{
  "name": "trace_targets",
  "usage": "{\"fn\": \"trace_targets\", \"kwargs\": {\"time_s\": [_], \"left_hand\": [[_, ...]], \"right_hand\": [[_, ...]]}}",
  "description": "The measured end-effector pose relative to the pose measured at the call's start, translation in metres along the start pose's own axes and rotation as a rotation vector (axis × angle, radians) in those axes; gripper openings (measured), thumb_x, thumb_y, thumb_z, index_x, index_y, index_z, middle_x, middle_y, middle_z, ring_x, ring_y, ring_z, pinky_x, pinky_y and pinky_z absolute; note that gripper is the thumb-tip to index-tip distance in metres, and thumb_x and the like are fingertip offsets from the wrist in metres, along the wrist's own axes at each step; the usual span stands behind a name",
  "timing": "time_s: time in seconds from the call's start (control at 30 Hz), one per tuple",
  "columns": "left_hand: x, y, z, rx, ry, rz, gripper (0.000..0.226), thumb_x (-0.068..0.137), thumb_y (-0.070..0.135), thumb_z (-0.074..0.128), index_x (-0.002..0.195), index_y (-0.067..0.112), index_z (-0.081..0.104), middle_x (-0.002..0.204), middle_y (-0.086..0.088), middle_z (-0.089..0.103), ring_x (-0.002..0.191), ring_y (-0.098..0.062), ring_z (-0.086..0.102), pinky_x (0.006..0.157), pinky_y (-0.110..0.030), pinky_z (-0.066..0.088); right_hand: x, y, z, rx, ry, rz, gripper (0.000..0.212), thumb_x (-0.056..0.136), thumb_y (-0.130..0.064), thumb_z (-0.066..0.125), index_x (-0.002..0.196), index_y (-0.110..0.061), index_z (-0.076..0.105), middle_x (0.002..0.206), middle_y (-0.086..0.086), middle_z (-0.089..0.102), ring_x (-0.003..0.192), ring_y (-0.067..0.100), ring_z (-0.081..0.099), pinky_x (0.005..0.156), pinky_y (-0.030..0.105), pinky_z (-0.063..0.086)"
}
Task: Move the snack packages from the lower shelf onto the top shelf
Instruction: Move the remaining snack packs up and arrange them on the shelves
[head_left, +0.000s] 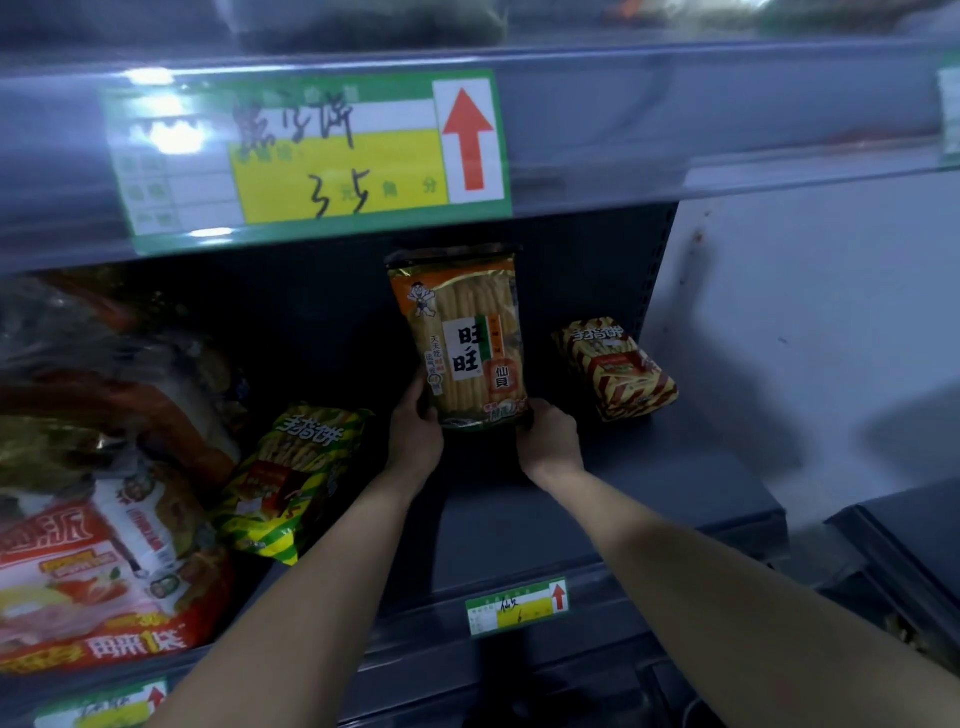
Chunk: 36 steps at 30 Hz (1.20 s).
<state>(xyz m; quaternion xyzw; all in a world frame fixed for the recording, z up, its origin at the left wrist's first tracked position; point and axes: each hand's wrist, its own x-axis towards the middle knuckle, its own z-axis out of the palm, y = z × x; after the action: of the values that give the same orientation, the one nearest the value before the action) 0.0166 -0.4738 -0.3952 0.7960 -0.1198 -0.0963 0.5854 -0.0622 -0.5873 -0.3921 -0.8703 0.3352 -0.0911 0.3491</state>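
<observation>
Fingers (417, 388) of left hand (415, 434) and right hand (551, 439) clamped on rice-cracker pack (467, 338), not yet raised; I count several other packs (291, 478) left on lower shelf (665, 488).

On the front edge of the upper shelf (675, 119), a large green-bordered price tag (311, 156) is fixed. A handwritten name ending in 饼 is seen on it, with "3" and "5" written in the yellow field beside printed 元, 角 and 分, and a red upward arrow at its right end.

旺旺 is printed in black on the rice cracker bag (467, 338), with 仙贝 on an orange panel and 天天吃 in small type.

手指饼 is read on the green-and-yellow striped bag (291, 467) and on the red-and-brown striped bag (618, 369) near the right rear corner of the lower shelf (649, 493).

On that shelf's front edge, a small tag (517, 607) carries a red arrow; its handwriting is too small to be read.
</observation>
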Motion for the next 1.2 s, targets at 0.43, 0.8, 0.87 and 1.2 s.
{"fn": "trace_targets", "kwargs": {"time_s": [0.43,0.8,0.87,1.2], "left_hand": [[-0.016,0.0,0.0,-0.053,-0.075,0.017,0.061,0.098,0.003,0.037,0.15,0.028,0.015,0.152,0.002,0.032,0.139,-0.014,0.029,0.098,-0.017,0.025],[-0.024,0.001,-0.008,-0.144,-0.041,0.041,0.075,0.094,0.017,0.054,0.151,0.026,0.005,0.155,0.0,0.026,0.142,-0.016,0.025,0.115,-0.037,0.027],[-0.024,0.002,-0.009,-0.154,-0.04,0.043,0.073,0.094,0.016,0.054,0.15,0.026,0.008,0.154,0.0,0.028,0.141,-0.017,0.027,0.113,-0.039,0.03],[-0.029,0.012,-0.012,-0.191,-0.049,0.126,0.064,0.093,0.01,0.055,0.147,0.023,0.023,0.147,0.001,0.039,0.125,-0.002,0.035,0.098,-0.024,0.037]], "right_hand": [[-0.008,0.004,0.005,-0.012,-0.067,0.063,0.034,0.091,-0.005,0.052,0.125,-0.004,0.047,0.133,0.017,0.045,0.112,0.033,0.054,0.088,0.037,0.048],[-0.023,0.002,0.002,0.006,-0.036,0.075,0.071,0.089,-0.003,0.054,0.148,-0.011,0.015,0.149,0.016,0.023,0.111,0.038,0.054,0.071,0.035,0.046],[-0.026,0.002,0.001,-0.007,-0.049,0.084,0.074,0.088,-0.001,0.053,0.149,-0.013,0.012,0.15,0.015,0.02,0.111,0.039,0.054,0.068,0.034,0.044],[-0.041,0.002,-0.003,0.07,0.007,0.022,0.047,0.088,-0.023,0.058,0.13,-0.012,0.038,0.128,0.014,0.037,0.097,0.04,0.056,0.07,0.036,0.043]]}}
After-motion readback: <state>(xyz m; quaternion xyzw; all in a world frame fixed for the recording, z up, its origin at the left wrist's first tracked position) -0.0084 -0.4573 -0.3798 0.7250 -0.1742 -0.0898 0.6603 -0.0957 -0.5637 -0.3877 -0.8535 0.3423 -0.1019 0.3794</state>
